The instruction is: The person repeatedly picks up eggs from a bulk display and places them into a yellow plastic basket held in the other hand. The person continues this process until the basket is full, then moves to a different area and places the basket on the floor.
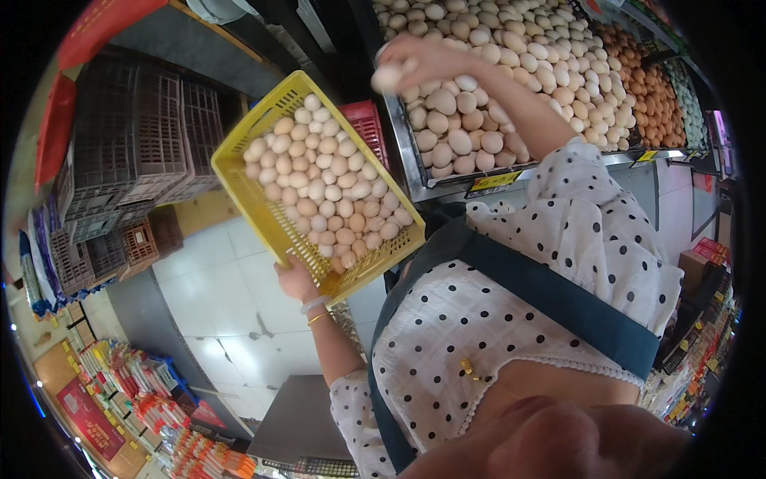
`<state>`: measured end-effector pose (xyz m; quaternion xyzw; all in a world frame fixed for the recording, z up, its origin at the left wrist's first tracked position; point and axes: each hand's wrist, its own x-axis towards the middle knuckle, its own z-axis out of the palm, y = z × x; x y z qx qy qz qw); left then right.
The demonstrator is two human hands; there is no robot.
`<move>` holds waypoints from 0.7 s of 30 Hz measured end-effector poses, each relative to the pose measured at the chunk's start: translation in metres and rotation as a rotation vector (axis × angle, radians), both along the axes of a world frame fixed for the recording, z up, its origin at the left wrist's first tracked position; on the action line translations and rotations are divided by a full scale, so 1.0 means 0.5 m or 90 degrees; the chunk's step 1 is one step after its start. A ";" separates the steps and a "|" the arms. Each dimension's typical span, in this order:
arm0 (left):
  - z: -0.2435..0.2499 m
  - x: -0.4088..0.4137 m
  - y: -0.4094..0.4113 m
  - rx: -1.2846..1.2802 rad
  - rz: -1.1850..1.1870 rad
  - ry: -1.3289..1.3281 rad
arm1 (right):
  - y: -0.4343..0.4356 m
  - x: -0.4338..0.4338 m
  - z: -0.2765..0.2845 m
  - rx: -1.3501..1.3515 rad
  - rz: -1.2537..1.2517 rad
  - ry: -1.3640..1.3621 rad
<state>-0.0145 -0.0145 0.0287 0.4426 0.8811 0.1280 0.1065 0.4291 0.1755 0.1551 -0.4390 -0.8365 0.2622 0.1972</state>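
Note:
A yellow plastic crate (254,209), tilted and partly filled with pale eggs (326,179), lies before me in the head view. My left hand (297,280) grips its rim at the near left corner. Above the corner of a display bin, my right hand (413,63) is closed around at least one pale egg (388,76), a little blurred. Beneath that hand and forearm the bin holds many cream and pinkish eggs (461,142).
Brown eggs (655,114) and bluish-green eggs (688,111) fill the display's far right. A red crate (365,129) stands behind the yellow one. Stacked grey crates (143,132) stand at left, with packaged goods (131,383) at lower left.

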 end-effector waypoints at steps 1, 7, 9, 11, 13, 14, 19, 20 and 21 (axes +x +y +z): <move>0.000 -0.002 0.000 0.006 0.000 0.003 | 0.004 0.070 0.006 -0.102 -0.137 0.045; -0.003 -0.020 0.000 -0.035 0.006 0.004 | 0.030 0.343 -0.070 -0.158 -0.414 -0.166; -0.002 -0.022 -0.001 -0.029 0.016 0.007 | 0.026 0.372 -0.097 -0.218 -0.439 -0.174; -0.001 -0.021 -0.003 -0.025 0.014 0.011 | 0.032 0.383 -0.107 -0.167 -0.445 -0.182; 0.000 -0.022 -0.006 -0.016 0.005 0.019 | 0.044 0.370 -0.110 -0.077 -0.471 -0.253; -0.002 -0.026 -0.008 -0.013 0.008 0.024 | 0.051 0.356 -0.112 -0.060 -0.451 -0.234; -0.015 -0.035 -0.005 0.009 0.018 0.005 | 0.099 0.284 -0.151 -0.041 -0.368 -0.301; -0.017 -0.034 -0.003 0.021 -0.011 0.020 | 0.106 0.282 -0.155 -0.067 -0.349 -0.311; -0.019 -0.028 -0.001 -0.002 0.012 0.049 | 0.115 0.282 -0.153 -0.095 -0.358 -0.341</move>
